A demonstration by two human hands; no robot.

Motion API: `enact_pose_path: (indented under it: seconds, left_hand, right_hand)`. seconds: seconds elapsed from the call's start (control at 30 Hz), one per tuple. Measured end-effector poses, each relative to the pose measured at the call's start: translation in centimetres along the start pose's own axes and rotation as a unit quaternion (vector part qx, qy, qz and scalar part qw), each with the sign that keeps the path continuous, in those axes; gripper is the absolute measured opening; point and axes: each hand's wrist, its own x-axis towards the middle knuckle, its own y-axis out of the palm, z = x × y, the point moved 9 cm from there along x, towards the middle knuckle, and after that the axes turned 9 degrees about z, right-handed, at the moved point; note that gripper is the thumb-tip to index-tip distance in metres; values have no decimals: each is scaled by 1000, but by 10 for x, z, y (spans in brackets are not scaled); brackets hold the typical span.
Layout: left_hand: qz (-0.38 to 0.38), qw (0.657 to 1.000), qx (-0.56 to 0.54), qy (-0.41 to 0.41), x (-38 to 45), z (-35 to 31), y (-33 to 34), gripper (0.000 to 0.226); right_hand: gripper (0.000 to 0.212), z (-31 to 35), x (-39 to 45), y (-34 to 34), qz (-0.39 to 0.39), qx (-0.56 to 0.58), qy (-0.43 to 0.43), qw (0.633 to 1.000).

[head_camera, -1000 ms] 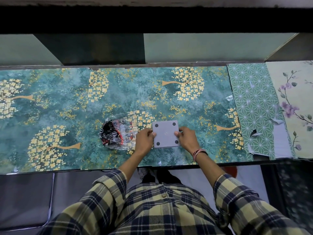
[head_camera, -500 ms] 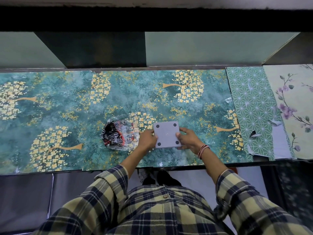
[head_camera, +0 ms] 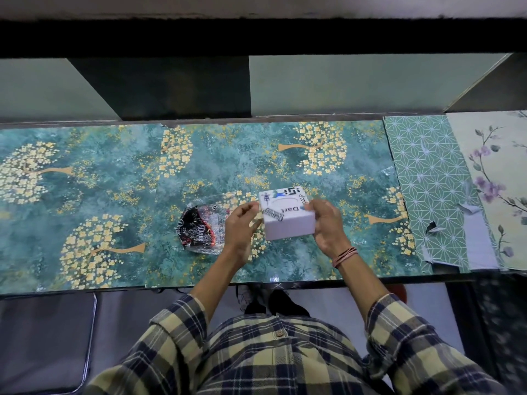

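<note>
A small white box (head_camera: 288, 223) with stickers on its top face, one reading "Dart", is lifted above the patterned table (head_camera: 114, 181) and tilted toward me. My right hand (head_camera: 325, 223) grips its right side, fingers curled round the far edge. My left hand (head_camera: 242, 226) holds the left side, thumb and fingers pinching near a barcode sticker. A crumpled clear plastic wrapper (head_camera: 202, 226) with black and red print lies on the table just left of my left hand.
The table is covered in teal sheet with gold trees; a green geometric sheet (head_camera: 427, 181) and a floral sheet (head_camera: 496, 181) cover its right end. A glass partition (head_camera: 342, 84) stands behind. A dark chair seat (head_camera: 45, 337) is at lower left.
The box lay bottom-up on the table under both hands; now it is lifted and turned over, showing the stickered face. The wrapper has not moved.
</note>
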Motion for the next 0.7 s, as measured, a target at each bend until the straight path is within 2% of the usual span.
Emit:
enact_pose_path:
  seconds: [0.1,0.17,0.23,0.33,0.4,0.5,0.6,0.7]
  left_hand:
    - [38,994,-15,-99,2,18,1,31]
    - [42,990,-17,-135,0,24,-2,29]
    - [33,989,-37,-138,1,25,-8,22]
    - [16,990,-63,-126,4,25,-16,23]
    - [15,989,-86,-118,5,26,-16,15]
    - [56,984,-111,-130,2,28,-8,17]
    - [131,977,-49,-164,1,31,-7,23]
    - [202,964,77,-158,5,24,-6,48]
  right_hand:
    - [20,-2,-1,5,26,5,-31,999]
    - [22,-4,-2,9,47,3,-43,998]
    - [28,-5,-5,11,59,-6,-36,998]
    - [44,-15,-7,11,68,-41,18,997]
    - [37,-24,-9,13,90,-55,56,993]
    - [20,-22,-11,10,90,-30,44,995]
    - [21,-6,-6,2,66,-71,21,995]
    - [39,13,-1,2,79,-187,16,979]
